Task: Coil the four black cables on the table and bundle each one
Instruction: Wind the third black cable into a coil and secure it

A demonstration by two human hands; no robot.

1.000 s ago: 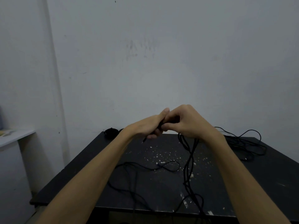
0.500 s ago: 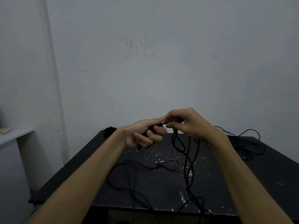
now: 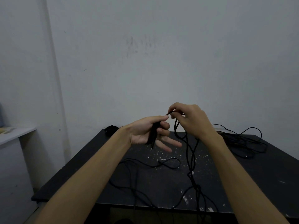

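Two hands up at mid-frame, both on the same black cable [image 3: 188,147]. My left hand [image 3: 148,132] holds the plug end against the palm under the thumb and curled upper fingers, lower two fingers sticking out straight, metal tip poking down below the palm. My right hand [image 3: 191,120] has a pinch grip on a loop of that cable, thumb and forefinger closed on it just right of my left thumb tip. From there the strands hang down to the tabletop [image 3: 267,172], twist round each other lower centre and run off the front edge.

Second cable [image 3: 161,164] lies loose left of centre, connector visible, part trailing over the edge. Tangled pile [image 3: 242,141] at the right rear, count unclear. Small dark bundle [image 3: 110,129] at the far left corner, maybe one already coiled, too dim to tell.

Risks, my guess: hanging strands are twisted, so the next loop may kink or knot. Slack over the front edge could snag, or drag the second cable along. Light pinch, loop may slip.
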